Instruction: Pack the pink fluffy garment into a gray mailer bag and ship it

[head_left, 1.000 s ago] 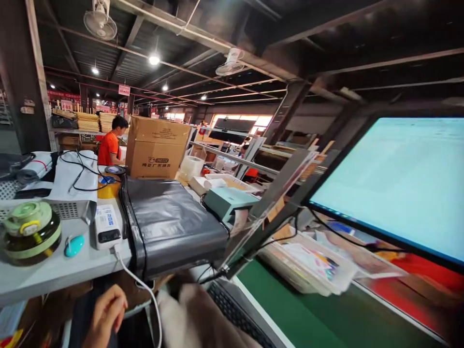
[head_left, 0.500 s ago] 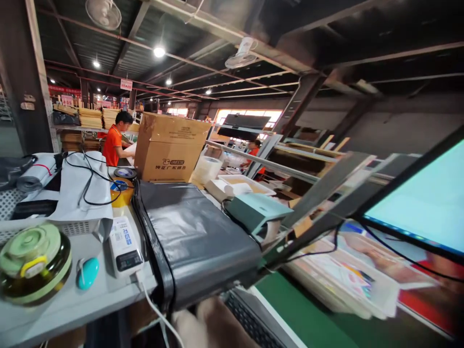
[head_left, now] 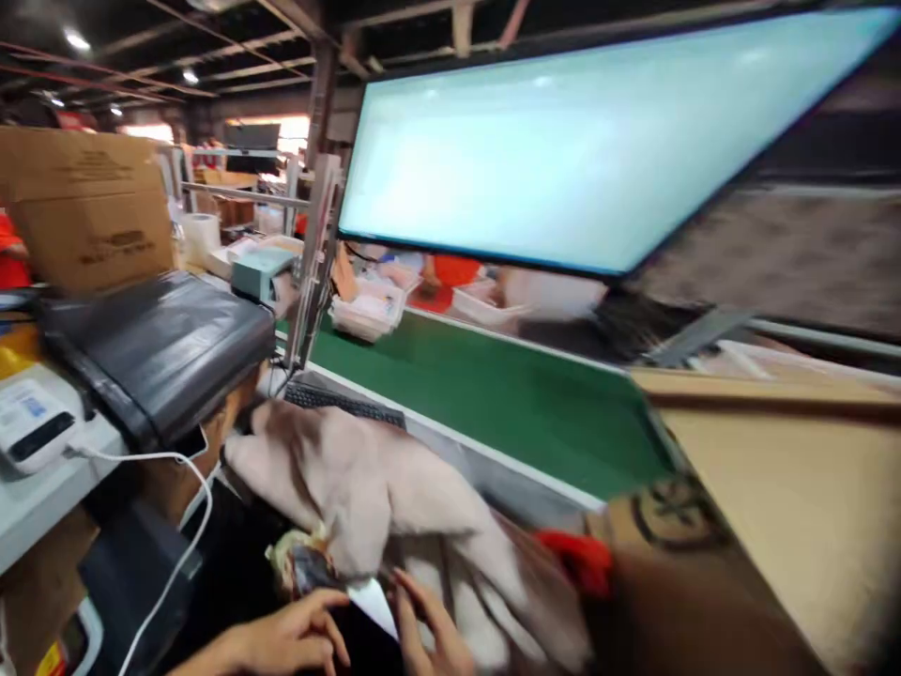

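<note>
A beige garment [head_left: 366,488] lies crumpled in front of me, below the keyboard. My left hand [head_left: 282,640] reaches in from the bottom edge with its fingers stretched out towards a white tag [head_left: 373,603] and a small dark wrapped item [head_left: 304,566] on the garment. My right hand [head_left: 431,631] rests just right of the tag, fingers apart and fingertips on the fabric. Neither hand visibly grips anything. The picture is smeared by motion.
A large lit monitor [head_left: 563,150] hangs over a green conveyor belt [head_left: 507,404]. A keyboard [head_left: 344,406] lies at the belt's near edge. Grey bags [head_left: 155,347], a white device [head_left: 32,422] with a cable and a cardboard box [head_left: 91,211] sit left; an open carton [head_left: 788,488] right.
The view has swung right and down. The monitor now fills the top, and both hands have come into view on the beige garment; earlier only my left hand showed low at the left.
</note>
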Motion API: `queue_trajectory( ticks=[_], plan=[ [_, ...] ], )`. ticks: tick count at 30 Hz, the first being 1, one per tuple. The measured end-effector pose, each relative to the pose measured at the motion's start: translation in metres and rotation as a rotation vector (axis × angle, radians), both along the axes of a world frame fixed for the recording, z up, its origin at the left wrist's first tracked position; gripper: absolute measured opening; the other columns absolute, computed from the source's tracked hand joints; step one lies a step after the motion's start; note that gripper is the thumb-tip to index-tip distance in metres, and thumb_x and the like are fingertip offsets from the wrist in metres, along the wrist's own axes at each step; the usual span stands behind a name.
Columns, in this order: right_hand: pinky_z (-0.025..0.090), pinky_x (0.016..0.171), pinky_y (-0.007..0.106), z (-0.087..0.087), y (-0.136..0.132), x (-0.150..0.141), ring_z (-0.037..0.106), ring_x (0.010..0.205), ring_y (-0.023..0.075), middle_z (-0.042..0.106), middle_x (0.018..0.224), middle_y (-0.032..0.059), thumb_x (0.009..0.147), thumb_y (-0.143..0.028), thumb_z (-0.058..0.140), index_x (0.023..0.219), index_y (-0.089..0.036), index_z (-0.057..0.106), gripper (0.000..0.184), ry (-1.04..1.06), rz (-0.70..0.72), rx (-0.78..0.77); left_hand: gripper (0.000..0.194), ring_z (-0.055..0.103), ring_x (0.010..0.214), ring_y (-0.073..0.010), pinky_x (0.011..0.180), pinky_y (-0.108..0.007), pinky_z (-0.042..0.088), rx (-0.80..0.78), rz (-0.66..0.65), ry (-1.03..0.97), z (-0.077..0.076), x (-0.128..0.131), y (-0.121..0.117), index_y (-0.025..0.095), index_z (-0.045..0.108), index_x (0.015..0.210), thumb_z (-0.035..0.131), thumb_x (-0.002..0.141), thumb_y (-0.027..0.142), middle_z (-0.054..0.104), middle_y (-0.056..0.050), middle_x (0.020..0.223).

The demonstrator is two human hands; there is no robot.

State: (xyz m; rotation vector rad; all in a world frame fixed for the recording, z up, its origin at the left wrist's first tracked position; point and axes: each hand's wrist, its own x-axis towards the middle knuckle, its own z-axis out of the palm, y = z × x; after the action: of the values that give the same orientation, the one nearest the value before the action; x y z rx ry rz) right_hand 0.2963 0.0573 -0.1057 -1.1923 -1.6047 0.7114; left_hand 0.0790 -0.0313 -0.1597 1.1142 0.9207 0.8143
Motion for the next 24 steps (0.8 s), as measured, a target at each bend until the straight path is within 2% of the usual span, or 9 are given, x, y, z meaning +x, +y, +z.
queue_trajectory(
  ticks=[4, 6, 9, 12, 14, 16, 18, 21, 24],
  plan=[
    [0.069, 0.081, 0.044, -0.028, -0.037, 0.067, 0.080, 0.079, 0.0302, 0.082, 0.099, 0.0162, 0.094, -0.063, 0.062, 0.102, -0.018, 0.084, 0.051, 0.004, -0.195, -0.137, 0.066, 0.074, 0.106, -0.0294, 0.097, -0.044, 0.057, 0.155, -0.345, 0.358, 0.014, 0.065, -0.011, 0.024, 0.065, 0.147, 0.068, 0.088, 0.053, 0.079, -0.014, 0.121],
    [0.069, 0.080, 0.044, -0.053, -0.067, 0.092, 0.081, 0.083, 0.0322, 0.082, 0.100, 0.0164, 0.092, -0.066, 0.062, 0.099, -0.019, 0.085, 0.053, -0.026, -0.239, -0.183, 0.051, 0.074, 0.110, -0.0317, 0.102, -0.046, 0.056, 0.294, -0.359, 0.465, 0.015, 0.087, -0.009, 0.024, 0.076, 0.133, 0.068, 0.088, 0.047, 0.081, -0.013, 0.119],
    [0.070, 0.076, 0.044, -0.095, -0.109, 0.121, 0.081, 0.084, 0.0353, 0.083, 0.095, 0.0144, 0.088, -0.074, 0.064, 0.092, -0.023, 0.086, 0.056, -0.015, -0.213, -0.285, 0.042, 0.070, 0.122, -0.0309, 0.113, -0.048, 0.051, 0.419, -0.048, 0.621, 0.016, 0.102, 0.018, 0.024, 0.076, 0.130, 0.063, 0.092, 0.036, 0.078, -0.012, 0.128],
    [0.070, 0.070, 0.045, -0.129, -0.127, 0.129, 0.081, 0.079, 0.0364, 0.083, 0.092, 0.0137, 0.085, -0.080, 0.063, 0.092, -0.024, 0.085, 0.060, 0.048, -0.203, -0.373, 0.070, 0.048, 0.152, -0.0372, 0.129, -0.057, 0.035, 0.401, 0.406, 0.921, 0.017, 0.094, 0.066, 0.014, 0.055, 0.155, 0.070, 0.088, 0.033, 0.054, -0.022, 0.161],
    [0.070, 0.075, 0.046, -0.140, -0.125, 0.123, 0.081, 0.084, 0.0369, 0.083, 0.098, 0.0151, 0.087, -0.077, 0.062, 0.098, -0.022, 0.085, 0.060, 0.031, -0.196, -0.373, 0.090, 0.028, 0.162, -0.0460, 0.131, -0.065, 0.026, 0.329, 0.601, 1.097, 0.014, 0.083, 0.095, 0.002, 0.039, 0.162, 0.075, 0.087, 0.037, 0.034, -0.033, 0.171],
    [0.068, 0.088, 0.049, -0.142, -0.115, 0.120, 0.081, 0.099, 0.0373, 0.082, 0.109, 0.0170, 0.091, -0.073, 0.060, 0.107, -0.021, 0.083, 0.059, -0.027, -0.203, -0.317, 0.093, 0.022, 0.162, -0.0533, 0.126, -0.070, 0.028, 0.285, 0.651, 1.183, 0.005, 0.073, 0.112, -0.006, 0.034, 0.160, 0.073, 0.092, 0.042, 0.028, -0.041, 0.169],
    [0.065, 0.098, 0.053, -0.137, -0.103, 0.125, 0.077, 0.111, 0.0381, 0.079, 0.119, 0.0189, 0.094, -0.071, 0.058, 0.116, -0.020, 0.079, 0.060, -0.088, -0.301, -0.229, 0.088, 0.025, 0.160, -0.0558, 0.122, -0.072, 0.033, 0.307, 0.632, 1.191, -0.005, 0.063, 0.117, -0.008, 0.032, 0.158, 0.067, 0.097, 0.043, 0.032, -0.044, 0.165],
    [0.062, 0.098, 0.062, -0.120, -0.092, 0.151, 0.074, 0.113, 0.0411, 0.076, 0.119, 0.0232, 0.094, -0.075, 0.054, 0.122, -0.016, 0.073, 0.068, -0.172, -0.624, -0.074, 0.093, 0.027, 0.160, -0.0521, 0.126, -0.068, 0.031, 0.376, 0.638, 1.129, -0.018, 0.048, 0.115, -0.004, 0.021, 0.162, 0.065, 0.097, 0.044, 0.032, -0.042, 0.165],
    [0.057, 0.101, 0.069, -0.087, -0.088, 0.182, 0.070, 0.113, 0.0454, 0.072, 0.114, 0.0278, 0.094, -0.072, 0.057, 0.117, -0.012, 0.075, 0.066, -0.290, -0.959, 0.052, 0.097, 0.029, 0.162, -0.0442, 0.131, -0.062, 0.028, 0.420, 0.640, 1.049, -0.021, 0.035, 0.109, 0.005, 0.014, 0.166, 0.064, 0.094, 0.048, 0.031, -0.034, 0.170]
  ],
)
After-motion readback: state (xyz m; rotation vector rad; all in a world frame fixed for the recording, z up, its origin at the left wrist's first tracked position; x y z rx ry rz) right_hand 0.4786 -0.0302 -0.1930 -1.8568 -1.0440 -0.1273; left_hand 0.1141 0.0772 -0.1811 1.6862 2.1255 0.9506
